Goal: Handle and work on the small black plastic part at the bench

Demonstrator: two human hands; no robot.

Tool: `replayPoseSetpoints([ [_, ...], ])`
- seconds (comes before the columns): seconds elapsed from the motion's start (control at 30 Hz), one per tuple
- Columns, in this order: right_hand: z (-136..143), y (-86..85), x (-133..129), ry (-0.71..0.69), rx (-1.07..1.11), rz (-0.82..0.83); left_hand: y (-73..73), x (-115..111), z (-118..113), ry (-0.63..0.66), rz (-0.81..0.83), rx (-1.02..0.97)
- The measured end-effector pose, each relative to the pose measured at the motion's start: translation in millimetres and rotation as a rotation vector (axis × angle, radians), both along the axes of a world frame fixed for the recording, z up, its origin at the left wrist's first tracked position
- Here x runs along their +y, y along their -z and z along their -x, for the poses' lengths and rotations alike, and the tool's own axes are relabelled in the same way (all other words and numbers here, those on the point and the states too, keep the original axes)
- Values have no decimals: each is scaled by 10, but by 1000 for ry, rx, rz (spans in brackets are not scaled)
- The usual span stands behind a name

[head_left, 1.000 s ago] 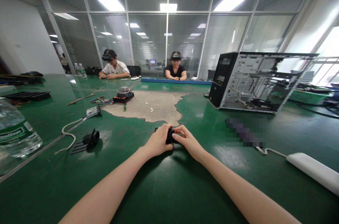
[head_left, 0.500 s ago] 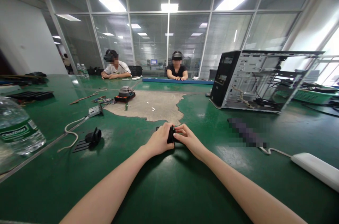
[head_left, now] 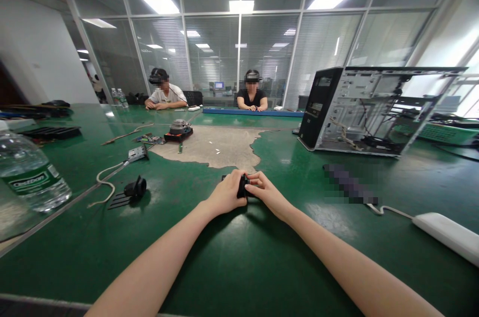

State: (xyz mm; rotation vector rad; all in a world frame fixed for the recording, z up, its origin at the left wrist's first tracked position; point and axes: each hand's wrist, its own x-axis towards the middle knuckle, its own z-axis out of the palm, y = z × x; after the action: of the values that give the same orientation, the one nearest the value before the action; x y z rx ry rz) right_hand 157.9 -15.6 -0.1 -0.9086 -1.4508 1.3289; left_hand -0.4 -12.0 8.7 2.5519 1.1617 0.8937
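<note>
Just in front of me, over the green table (head_left: 209, 267), both hands meet around a small black part (head_left: 242, 187). My left hand (head_left: 229, 191) is wrapped round it from the left and partly hides it. My right hand (head_left: 265, 191) touches it from the right with bent fingers, thumb and fingertips pressed on its side. To the left lies a black round part with flat prongs (head_left: 134, 188). Beyond it are a metal bracket (head_left: 137, 153) with a pale cable and a heatsink-like part (head_left: 178, 130) on a bare brown patch (head_left: 228, 145).
An open computer case (head_left: 322, 107) stands at the right. Nearer are a blurred purple item (head_left: 350, 184) and a white power strip (head_left: 447, 232). A large water bottle (head_left: 32, 177) stands at the left edge. Two people (head_left: 168, 95) sit across the table behind a blue strip (head_left: 252, 113).
The camera view has shifted slightly, with the table's near edge now showing at the lower left. Both hands keep nearly the same grip on the black part.
</note>
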Motion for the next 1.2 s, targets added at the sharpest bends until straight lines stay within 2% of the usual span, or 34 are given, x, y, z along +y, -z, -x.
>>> replayPoseSetpoints([
  [0.23, 2, 54, 45, 40, -26, 34, 0, -2, 2, 11, -15, -3],
  [0.47, 4, 11, 17, -12, -11, 29, 8, 9, -4, 1, -19, -1],
  [1.2, -6, 87, 60, 9, 8, 32, -3, 10, -2, -2, -18, 19],
])
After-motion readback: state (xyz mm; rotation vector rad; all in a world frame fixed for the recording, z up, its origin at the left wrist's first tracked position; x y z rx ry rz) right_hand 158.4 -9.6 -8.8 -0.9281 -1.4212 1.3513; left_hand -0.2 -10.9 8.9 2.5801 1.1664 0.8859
